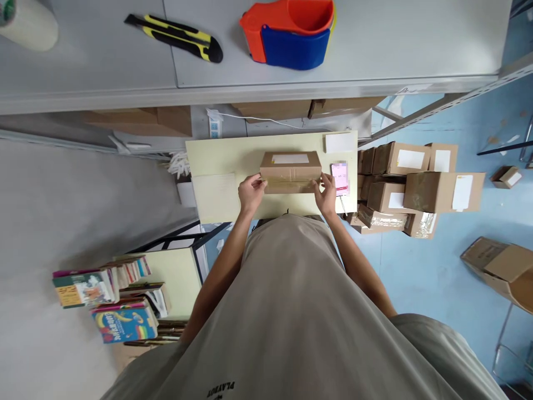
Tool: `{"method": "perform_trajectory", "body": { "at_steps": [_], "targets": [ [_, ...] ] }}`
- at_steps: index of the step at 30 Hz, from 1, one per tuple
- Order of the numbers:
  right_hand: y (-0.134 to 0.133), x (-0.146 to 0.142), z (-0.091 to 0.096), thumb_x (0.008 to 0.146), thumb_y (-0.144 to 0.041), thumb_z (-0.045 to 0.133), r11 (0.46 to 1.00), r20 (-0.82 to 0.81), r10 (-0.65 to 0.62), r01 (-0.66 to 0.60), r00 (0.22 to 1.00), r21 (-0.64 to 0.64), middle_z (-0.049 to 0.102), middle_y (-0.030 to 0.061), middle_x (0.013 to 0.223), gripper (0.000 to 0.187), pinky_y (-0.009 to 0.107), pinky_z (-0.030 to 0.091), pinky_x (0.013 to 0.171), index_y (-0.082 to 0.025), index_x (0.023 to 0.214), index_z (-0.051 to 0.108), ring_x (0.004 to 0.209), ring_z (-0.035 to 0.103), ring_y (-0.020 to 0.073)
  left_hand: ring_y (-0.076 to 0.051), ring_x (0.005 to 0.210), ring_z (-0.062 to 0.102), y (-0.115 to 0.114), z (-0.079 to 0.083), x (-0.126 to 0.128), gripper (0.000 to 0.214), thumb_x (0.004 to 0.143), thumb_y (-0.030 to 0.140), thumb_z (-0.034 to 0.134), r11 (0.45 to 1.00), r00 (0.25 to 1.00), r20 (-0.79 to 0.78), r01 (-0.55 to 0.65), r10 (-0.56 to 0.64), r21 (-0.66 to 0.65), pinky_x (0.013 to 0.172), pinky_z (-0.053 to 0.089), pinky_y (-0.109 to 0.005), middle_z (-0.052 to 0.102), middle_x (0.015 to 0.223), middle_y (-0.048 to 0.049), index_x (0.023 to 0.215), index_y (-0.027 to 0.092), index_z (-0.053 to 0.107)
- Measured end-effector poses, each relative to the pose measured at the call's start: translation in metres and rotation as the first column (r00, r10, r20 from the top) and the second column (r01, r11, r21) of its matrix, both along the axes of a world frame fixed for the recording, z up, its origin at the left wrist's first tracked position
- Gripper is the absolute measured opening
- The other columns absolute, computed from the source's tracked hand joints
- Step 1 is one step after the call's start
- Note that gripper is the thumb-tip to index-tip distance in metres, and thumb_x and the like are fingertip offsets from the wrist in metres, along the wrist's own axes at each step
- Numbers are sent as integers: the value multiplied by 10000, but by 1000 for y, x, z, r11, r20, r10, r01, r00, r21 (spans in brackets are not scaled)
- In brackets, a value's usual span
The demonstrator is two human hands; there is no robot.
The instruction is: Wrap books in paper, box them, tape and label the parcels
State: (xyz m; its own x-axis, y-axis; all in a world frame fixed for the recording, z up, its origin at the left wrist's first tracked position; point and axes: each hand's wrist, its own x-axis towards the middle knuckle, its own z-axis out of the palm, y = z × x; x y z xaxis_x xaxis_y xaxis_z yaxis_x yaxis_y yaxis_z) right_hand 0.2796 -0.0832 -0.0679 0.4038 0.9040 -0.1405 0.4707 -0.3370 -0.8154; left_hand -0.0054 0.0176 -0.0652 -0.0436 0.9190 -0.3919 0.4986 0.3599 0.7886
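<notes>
Carton (291, 173), labelled and taped, held between my two grips.
My left grip (252, 193), fingers drawn in, had its left end; my right grip (327, 193), likewise bent, had its right end. Bench (225, 157) beneath; phone (340, 178) just right of the right grip.

This is a parcel-packing workplace: labelled cartons (425, 189) stand stacked beside a pale work table (245, 147), and a tape dispenser (295, 49) and box cutter (177, 38) lie on a grey metal shelf (395, 41). At the cut-off right edge sits what seems an open carton (506, 261).
</notes>
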Motion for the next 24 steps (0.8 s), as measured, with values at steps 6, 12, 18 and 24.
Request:
{"method": "perform_trajectory", "body": {
  "at_steps": [6,12,18,24],
  "targets": [
    [2,20,-17,1111,-469,599,994,-64,83,-87,994,-61,703,212,1546,508,590,650,1171,-243,1549,723,1360,714,367,-296,1254,849,-12,-9,20,427,839,113,723,989,986,128,-88,104,-123,1154,679,-442,870,1351,-128,1248,185,820],
    [-22,36,-46,1055,-310,558,962,-160,127,-161,979,-220,730,239,1476,490,576,670,1144,-169,1470,778,1281,765,356,-374,1434,760,-41,-23,25,589,837,67,666,972,988,-146,-81,49,-222,1317,568,-572,792,1474,-188,1404,174,784],
    [2,108,-50,1050,-362,613,986,-20,9,-12,1000,-167,771,202,1258,394,540,677,1078,-178,1317,838,1112,785,333,-338,1664,560,-25,-3,80,586,1051,203,627,986,980,-163,134,-116,99,1422,453,-539,635,1694,-177,1636,241,635],
    [58,187,-67,1094,-393,603,987,60,-86,93,995,-130,809,203,1223,332,502,674,1029,-166,1167,834,1026,797,303,-318,1575,638,16,-3,204,540,1133,274,608,923,936,-66,351,-345,156,1357,522,-460,637,1688,-162,1672,256,610]
  ]
}}
